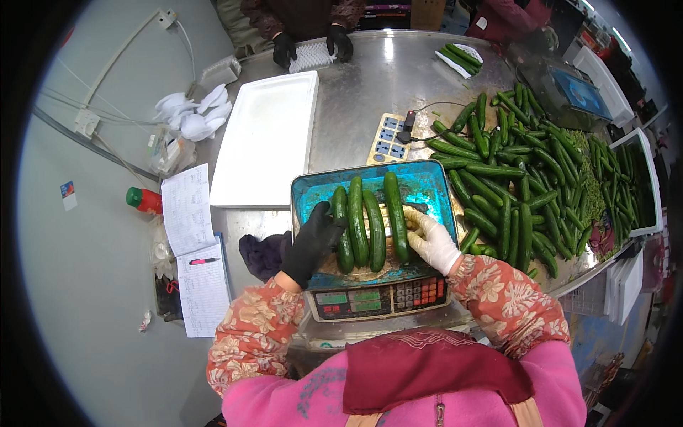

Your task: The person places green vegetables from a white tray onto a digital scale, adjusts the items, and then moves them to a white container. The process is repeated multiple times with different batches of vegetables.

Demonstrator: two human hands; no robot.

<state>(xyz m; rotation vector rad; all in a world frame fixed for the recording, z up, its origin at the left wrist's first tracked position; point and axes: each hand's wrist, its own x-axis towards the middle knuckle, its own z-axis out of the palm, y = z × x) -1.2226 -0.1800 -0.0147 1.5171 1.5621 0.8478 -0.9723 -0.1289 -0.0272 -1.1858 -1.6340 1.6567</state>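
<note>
Several cucumbers lie side by side, pointing away from me, on the blue tray (421,176) of a digital scale. My left hand (316,243), in a black glove, rests against the leftmost cucumber (342,229). Right of it, two more cucumbers lie close together. A gap separates them from the rightmost cucumber (395,219). My right hand (431,240), in a white glove, touches that cucumber's right side, with the fingertips partly hidden. The scale's keypad and display (379,299) face me below the tray.
A large pile of cucumbers (525,176) covers the table's right side. A power strip (388,140) sits beyond the scale. A white foam lid (267,139), an open notebook (200,267) and a dark cloth (264,255) lie left. Across the table, a person's black-gloved hands (341,42) hold foam netting.
</note>
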